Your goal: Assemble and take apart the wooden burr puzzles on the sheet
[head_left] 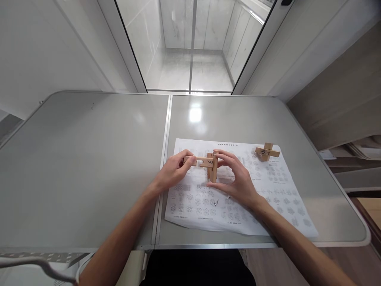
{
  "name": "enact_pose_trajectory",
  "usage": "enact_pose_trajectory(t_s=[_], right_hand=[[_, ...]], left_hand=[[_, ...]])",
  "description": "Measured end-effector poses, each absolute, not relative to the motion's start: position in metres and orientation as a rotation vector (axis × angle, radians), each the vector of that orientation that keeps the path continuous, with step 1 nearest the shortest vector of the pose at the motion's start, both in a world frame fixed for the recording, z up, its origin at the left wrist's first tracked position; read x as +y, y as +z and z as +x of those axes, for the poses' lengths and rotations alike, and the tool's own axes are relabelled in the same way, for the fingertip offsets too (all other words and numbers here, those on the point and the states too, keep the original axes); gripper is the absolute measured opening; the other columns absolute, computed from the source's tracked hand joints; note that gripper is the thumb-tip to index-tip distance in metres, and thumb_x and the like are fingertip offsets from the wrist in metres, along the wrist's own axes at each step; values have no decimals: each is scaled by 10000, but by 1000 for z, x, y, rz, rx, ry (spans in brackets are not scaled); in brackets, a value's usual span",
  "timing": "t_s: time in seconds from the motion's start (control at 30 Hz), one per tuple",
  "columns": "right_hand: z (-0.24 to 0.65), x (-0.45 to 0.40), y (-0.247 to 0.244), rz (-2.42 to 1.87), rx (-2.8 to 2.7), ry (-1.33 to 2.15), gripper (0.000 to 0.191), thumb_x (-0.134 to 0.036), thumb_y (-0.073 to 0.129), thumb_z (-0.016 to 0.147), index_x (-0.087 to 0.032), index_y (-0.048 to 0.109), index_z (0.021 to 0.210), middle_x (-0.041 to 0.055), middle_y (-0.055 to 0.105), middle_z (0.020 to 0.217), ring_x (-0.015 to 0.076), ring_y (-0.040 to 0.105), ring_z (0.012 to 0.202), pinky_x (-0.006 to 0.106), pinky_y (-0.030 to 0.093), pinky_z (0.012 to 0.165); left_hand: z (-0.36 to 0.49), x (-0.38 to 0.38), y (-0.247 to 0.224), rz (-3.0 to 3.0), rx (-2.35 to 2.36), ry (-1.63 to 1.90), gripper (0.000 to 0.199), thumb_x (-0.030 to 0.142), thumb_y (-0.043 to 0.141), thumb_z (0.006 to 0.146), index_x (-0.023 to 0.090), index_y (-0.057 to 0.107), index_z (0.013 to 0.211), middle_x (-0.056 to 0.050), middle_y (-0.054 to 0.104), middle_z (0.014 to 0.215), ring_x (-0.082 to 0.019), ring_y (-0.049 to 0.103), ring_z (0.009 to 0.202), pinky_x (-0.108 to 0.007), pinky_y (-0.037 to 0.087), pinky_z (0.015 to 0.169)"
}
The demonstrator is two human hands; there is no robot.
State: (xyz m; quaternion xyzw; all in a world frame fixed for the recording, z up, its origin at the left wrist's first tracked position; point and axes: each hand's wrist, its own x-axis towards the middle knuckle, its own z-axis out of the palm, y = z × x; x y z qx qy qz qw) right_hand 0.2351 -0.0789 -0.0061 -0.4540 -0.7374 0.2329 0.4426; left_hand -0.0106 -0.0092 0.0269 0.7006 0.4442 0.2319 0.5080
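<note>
Between my hands, above a large printed sheet (202, 214), is a group of notched wooden pieces. My left hand (175, 169) pinches the left end of a horizontal notched wooden bar (206, 162) marked with a dark character. The bar's right end meets the upright wooden pieces (214, 169). My right hand (235, 176) grips those upright pieces at top and bottom, thumb below and fingers above. On the sheet's upper right sits a cross-shaped wooden assembly (267, 152) with dark letters, untouched. Small line drawings and text cover the sheet.
The grey folding table (89, 167) has a metal-edged seam running front to back, just left of the sheet. Behind it stands a glass door (178, 71). Shelving with stacked papers (363, 147) is at the right, beyond the table edge.
</note>
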Motion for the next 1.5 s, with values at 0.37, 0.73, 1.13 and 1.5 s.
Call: enact_pose_trajectory(t_s=[0.37, 0.73, 1.13, 1.5], right_hand=[[235, -80, -8, -1112, -1863, 568, 827, -452, 915, 871, -385, 491, 1578, 156, 545, 1592, 309, 769, 1052, 628, 672, 1000], [235, -81, -11, -1098, -1875, 541, 874, -416, 927, 867, -397, 462, 1606, 136, 537, 1609, 399, 581, 1457, 627, 642, 1064], [235, -81, -7, -1088, -1878, 553, 869, -439, 942, 843, -389, 498, 1589, 137, 567, 1581, 389, 616, 1420, 630, 638, 1081], [223, -83, -10, -1052, -1917, 516, 838, -389, 931, 862, -384, 489, 1574, 141, 574, 1541, 383, 602, 1441, 605, 637, 1095]], left_hand=[[-11, -10, 26, 1736, 995, 475, 392, 536, 488, 1073, 194, 644, 960, 30, 500, 727, -124, 378, 601, -273, 303, 571], [-4, -16, 22, 1712, 985, 472, 365, 512, 468, 1086, 200, 623, 974, 44, 462, 712, -126, 381, 604, -275, 310, 580], [-3, -17, 22, 1681, 960, 460, 374, 524, 469, 1081, 201, 609, 956, 55, 412, 676, -126, 356, 586, -281, 291, 570], [11, -32, 19, 1723, 922, 445, 340, 470, 381, 1122, 217, 529, 948, 11, 597, 786, -153, 516, 659, -296, 388, 638]])
